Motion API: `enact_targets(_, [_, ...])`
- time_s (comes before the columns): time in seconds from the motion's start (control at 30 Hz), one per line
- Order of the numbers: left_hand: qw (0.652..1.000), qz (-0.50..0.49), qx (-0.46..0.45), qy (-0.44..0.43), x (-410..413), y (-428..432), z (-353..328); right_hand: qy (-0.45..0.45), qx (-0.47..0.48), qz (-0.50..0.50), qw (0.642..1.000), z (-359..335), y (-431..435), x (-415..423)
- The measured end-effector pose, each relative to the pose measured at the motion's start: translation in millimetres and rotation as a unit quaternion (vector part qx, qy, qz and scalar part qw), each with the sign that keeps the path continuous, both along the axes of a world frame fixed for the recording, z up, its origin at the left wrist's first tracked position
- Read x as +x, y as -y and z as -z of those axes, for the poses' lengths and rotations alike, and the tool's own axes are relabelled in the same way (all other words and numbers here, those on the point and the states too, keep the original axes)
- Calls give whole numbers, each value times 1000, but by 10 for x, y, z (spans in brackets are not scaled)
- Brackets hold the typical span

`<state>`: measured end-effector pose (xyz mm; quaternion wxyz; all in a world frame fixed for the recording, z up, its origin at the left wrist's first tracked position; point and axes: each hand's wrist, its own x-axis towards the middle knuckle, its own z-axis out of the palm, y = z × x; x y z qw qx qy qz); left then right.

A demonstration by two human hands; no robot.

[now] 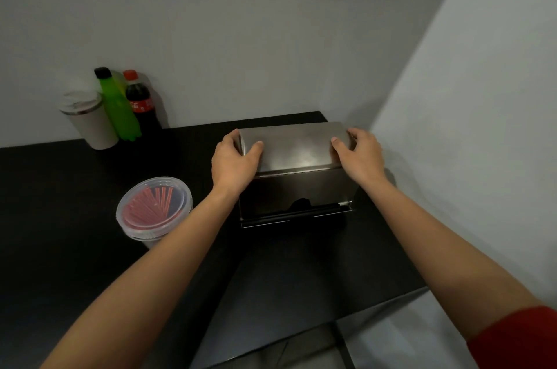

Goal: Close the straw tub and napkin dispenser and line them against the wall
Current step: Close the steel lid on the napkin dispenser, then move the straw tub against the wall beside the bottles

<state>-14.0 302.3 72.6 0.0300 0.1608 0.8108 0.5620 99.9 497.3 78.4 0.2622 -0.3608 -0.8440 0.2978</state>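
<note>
A steel napkin dispenser (297,154) stands on the black counter (60,188) near the right corner, its curved top lid down. My left hand (233,162) grips the dispenser's left end, thumb on the lid. My right hand (360,156) grips the right end the same way. The straw tub (155,207), clear plastic with red straws inside, sits to the dispenser's left near my left forearm, with a clear lid on top. It stands well out from the back wall.
Against the back wall (211,52) at the left stand a white lidded tumbler (90,121), a green bottle (119,106) and a cola bottle (141,103). The side wall (467,127) is close on the right. The counter's front edge runs at the lower right.
</note>
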Motion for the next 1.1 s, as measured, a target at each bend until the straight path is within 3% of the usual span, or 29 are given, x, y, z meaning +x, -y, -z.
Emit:
enact_targets(0.17, [999, -15, 29, -32, 131, 173, -37, 8, 53, 5, 999, -79, 172, 65])
enact_targets(0.43, [995, -46, 3, -87, 368, 498, -107, -26, 89, -97, 991, -127, 633, 195])
enact_targets(0.83, [986, -38, -33, -158, 441, 1044, -38, -65, 70, -213, 972, -139, 1298, 83])
enact_targets(1.1, [979, -6, -79, -185, -13, 1512, -24, -82, -12, -303, 949, -127, 1880, -425])
